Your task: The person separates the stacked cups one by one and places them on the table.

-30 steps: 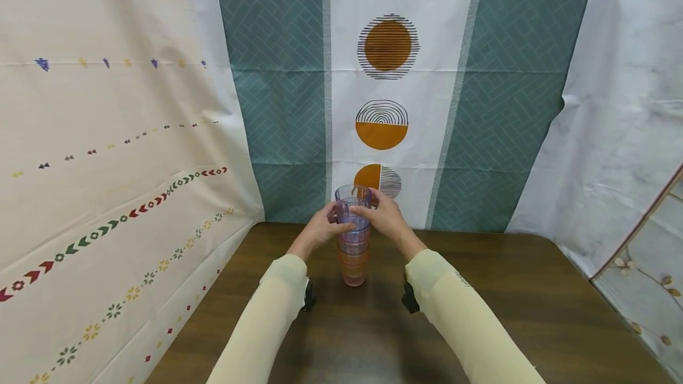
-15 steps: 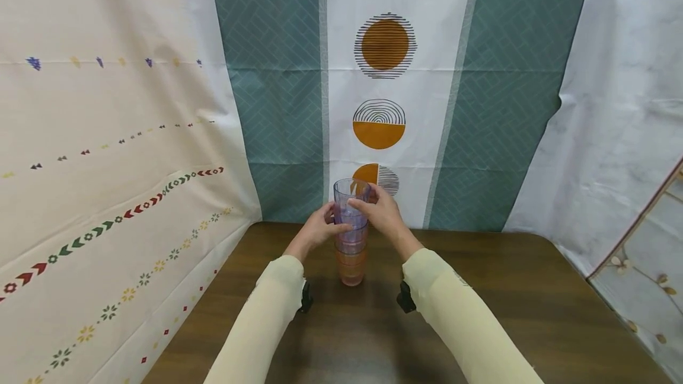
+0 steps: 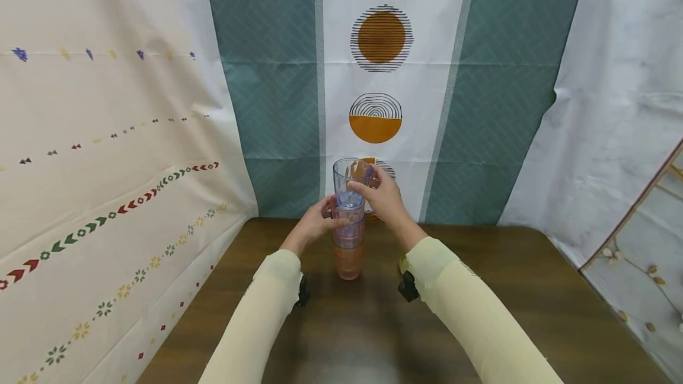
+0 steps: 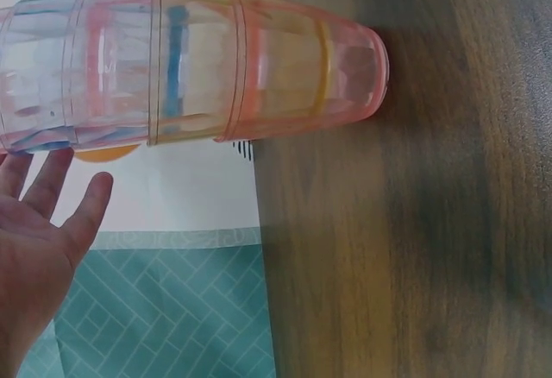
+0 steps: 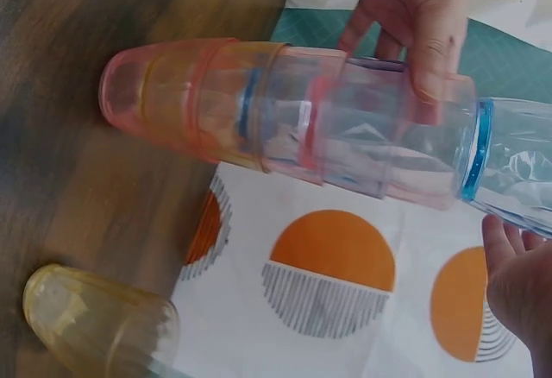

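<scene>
A stack of clear coloured cups (image 3: 348,250) stands upright on the dark wooden table (image 3: 507,295); its bottom cup is orange-pink. My left hand (image 3: 326,222) holds the stack's upper cups from the left, thumb in front. In the left wrist view the left hand's fingers (image 4: 53,190) lie fairly straight beside the stack (image 4: 259,67). My right hand (image 3: 364,185) grips the top clear bluish cup (image 3: 349,185), which is raised partly out of the stack. In the right wrist view that cup (image 5: 517,179) shows a blue rim.
A yellow cup (image 5: 95,322) lies on the table near my right wrist. Patterned cloth hangs on the left (image 3: 107,135), at the back (image 3: 379,76) and on the right (image 3: 613,105), closing in the table. Bare tabletop (image 3: 352,336) lies in front of the stack.
My right hand has lifted the top cup upward out of the stack. The left hand stays on the stack, which has not moved.
</scene>
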### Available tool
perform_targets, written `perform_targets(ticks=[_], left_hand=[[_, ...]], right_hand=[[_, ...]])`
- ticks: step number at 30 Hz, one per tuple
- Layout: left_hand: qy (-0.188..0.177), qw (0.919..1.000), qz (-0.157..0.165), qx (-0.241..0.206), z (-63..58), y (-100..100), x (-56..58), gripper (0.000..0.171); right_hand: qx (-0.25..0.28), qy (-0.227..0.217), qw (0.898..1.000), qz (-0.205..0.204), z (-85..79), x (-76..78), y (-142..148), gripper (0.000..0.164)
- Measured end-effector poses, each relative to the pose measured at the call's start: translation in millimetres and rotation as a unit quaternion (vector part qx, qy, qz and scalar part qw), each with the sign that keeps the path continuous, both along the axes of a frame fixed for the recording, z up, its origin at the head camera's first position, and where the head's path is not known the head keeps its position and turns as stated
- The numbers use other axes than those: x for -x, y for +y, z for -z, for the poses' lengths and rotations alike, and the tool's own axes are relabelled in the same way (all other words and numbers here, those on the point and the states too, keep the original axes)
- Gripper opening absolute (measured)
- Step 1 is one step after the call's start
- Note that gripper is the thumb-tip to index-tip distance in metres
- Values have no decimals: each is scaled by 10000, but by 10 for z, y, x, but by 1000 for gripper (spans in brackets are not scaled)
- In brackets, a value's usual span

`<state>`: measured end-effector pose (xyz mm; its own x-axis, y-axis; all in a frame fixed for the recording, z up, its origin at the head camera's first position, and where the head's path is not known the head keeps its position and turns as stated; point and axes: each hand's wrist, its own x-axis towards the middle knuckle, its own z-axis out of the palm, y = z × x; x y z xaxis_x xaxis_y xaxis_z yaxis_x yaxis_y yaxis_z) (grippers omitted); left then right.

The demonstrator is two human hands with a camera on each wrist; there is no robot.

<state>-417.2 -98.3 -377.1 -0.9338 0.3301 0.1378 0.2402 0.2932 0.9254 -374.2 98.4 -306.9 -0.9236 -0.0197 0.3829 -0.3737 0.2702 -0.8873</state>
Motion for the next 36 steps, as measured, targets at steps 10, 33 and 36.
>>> perform_targets(ticks=[10, 33, 36], left_hand=[[107, 9998, 133, 82, -55, -10, -9, 81], [119, 9998, -67, 167, -9, -18, -11, 82], [129, 9998, -67, 161, 16, -28, -14, 82]], right_hand=[[173, 119, 9998, -58, -154, -53, 261, 81], [52, -31, 9960, 894, 24, -137, 1319, 92], [-59, -53, 9948, 1015, 100, -163, 1402, 92]])
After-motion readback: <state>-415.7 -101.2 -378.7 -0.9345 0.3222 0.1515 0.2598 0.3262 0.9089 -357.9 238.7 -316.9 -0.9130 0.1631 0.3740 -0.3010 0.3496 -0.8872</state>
